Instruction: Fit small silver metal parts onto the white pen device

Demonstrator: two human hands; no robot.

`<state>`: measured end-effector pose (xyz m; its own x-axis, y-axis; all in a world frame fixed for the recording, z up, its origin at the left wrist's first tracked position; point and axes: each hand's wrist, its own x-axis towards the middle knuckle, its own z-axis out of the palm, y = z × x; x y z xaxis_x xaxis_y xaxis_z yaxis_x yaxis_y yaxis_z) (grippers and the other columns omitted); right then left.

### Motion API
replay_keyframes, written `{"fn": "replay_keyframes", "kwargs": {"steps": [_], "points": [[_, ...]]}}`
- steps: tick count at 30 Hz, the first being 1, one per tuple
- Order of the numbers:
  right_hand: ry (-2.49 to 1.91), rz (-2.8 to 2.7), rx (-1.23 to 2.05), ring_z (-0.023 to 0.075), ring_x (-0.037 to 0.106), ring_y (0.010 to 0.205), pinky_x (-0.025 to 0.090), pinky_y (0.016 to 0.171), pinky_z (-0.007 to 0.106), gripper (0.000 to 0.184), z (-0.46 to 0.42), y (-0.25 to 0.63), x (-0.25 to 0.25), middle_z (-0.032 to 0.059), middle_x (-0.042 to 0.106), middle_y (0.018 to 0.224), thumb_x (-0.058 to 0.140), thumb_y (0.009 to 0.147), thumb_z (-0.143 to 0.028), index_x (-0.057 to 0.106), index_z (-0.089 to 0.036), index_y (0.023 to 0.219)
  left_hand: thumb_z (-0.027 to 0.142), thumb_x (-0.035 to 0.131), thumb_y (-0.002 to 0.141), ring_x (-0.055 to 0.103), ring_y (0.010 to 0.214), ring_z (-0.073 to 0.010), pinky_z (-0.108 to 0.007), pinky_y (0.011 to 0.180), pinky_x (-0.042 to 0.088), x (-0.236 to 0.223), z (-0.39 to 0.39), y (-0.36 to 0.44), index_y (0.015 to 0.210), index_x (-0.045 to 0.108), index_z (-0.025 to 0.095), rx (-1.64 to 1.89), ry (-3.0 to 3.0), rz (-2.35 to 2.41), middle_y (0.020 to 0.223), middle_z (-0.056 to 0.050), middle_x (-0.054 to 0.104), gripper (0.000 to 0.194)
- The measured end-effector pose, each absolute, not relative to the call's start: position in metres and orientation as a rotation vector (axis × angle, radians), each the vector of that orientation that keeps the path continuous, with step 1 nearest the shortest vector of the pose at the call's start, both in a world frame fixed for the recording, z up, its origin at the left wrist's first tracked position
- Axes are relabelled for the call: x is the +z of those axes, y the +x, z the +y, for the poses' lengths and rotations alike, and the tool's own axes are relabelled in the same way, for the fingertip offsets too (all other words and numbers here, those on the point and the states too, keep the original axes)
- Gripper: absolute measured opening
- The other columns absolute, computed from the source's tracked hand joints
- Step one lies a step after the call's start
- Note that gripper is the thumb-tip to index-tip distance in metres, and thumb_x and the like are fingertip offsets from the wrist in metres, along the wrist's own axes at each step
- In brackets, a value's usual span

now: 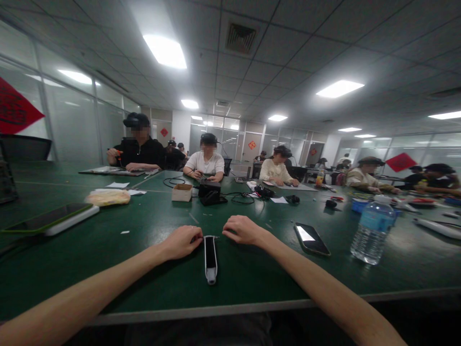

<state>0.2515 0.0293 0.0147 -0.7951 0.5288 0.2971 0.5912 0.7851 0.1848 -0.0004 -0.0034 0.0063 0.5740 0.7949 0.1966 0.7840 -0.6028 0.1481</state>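
Either side of the slim black-and-white device on the green workbench, left hand and right hand sit narrow and empty at its top end, smartphone to its right.

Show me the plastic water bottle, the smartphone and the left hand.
Plastic water bottle (374, 222): head view, blue label.
Smartphone (311, 239): head view, screen.
Left hand (180, 242): head view, back of the hand.

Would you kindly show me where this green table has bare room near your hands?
Bare green table lies between the black-and-white device and the phone; the far middle is crowded around the black box and cables.
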Motion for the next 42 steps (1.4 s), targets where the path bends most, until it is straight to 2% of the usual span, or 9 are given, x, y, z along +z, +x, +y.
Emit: {"fn": "replay_keyframes", "kwargs": {"steps": [5, 12, 18, 31, 38, 42], "points": [[-1.277, -2.654, -0.459, 0.0191, 0.060, 0.090, 0.041, 0.078, 0.026, 0.025, 0.043, 0.283, 0.033, 0.0106, 0.068, 0.095, 0.046, 0.092, -0.025, 0.068, -0.015, 0.096, 0.027, 0.046, 0.088, 0.062, 0.080, -0.0191, -0.027, 0.070, 0.046, 0.006, -0.003, 0.000, 0.092, 0.063, 0.019, 0.380, 2.744, 1.366, 0.090, -0.006, 0.068, 0.020], [-1.740, -2.656, -0.200, 0.0207, 0.062, 0.095, 0.041, 0.073, 0.024, 0.026, 0.061, 0.315, 0.027, 0.0098, 0.068, 0.103, 0.051, 0.085, -0.022, 0.068, -0.018, 0.104, 0.027, 0.045, 0.087, 0.062, 0.077, -0.0192, -0.028, 0.068, 0.046, 0.003, 0.000, -0.001, 0.091, 0.063, 0.018, 0.403, 2.770, 1.344, 0.086, -0.005, 0.068, 0.021], [-1.810, -2.648, -0.120, 0.0191, 0.064, 0.089, 0.041, 0.065, 0.022, 0.024, 0.064, 0.318, 0.025, 0.0079, 0.069, 0.101, 0.054, 0.082, -0.020, 0.069, -0.020, 0.101, 0.025, 0.045, 0.086, 0.062, 0.075, -0.0183, -0.027, 0.066, 0.045, 0.001, 0.001, -0.003, 0.091, 0.063, 0.018, 0.403, 2.760, 1.341, 0.085, -0.005, 0.068, 0.020], [-1.917, -2.610, 0.019, 0.0172, 0.065, 0.086, 0.042, 0.068, 0.020, 0.020, 0.071, 0.320, 0.019, 0.0085, 0.070, 0.095, 0.058, 0.078, -0.014, 0.071, -0.017, 0.093, 0.023, 0.047, 0.085, 0.062, 0.078, -0.0185, -0.028, 0.070, 0.045, 0.004, -0.001, -0.001, 0.093, 0.063, 0.019, 0.394, 2.741, 1.362, 0.085, -0.005, 0.068, 0.019], [-1.930, -2.597, 0.099, 0.0163, 0.065, 0.081, 0.040, 0.060, 0.019, 0.020, 0.069, 0.317, 0.018, 0.0077, 0.071, 0.093, 0.058, 0.075, -0.017, 0.070, -0.015, 0.091, 0.024, 0.047, 0.085, 0.061, 0.077, -0.0184, -0.028, 0.070, 0.045, 0.003, 0.000, -0.001, 0.097, 0.061, 0.018, 0.393, 2.747, 1.384, 0.084, -0.004, 0.067, 0.020], [-1.942, -2.586, 0.109, 0.0172, 0.065, 0.080, 0.041, 0.060, 0.020, 0.022, 0.064, 0.315, 0.021, 0.0096, 0.071, 0.092, 0.057, 0.077, -0.021, 0.071, -0.014, 0.092, 0.024, 0.046, 0.085, 0.062, 0.077, -0.0187, -0.029, 0.070, 0.045, 0.004, -0.002, 0.000, 0.096, 0.061, 0.019, 0.387, 2.748, 1.397, 0.084, -0.004, 0.068, 0.020]]}}
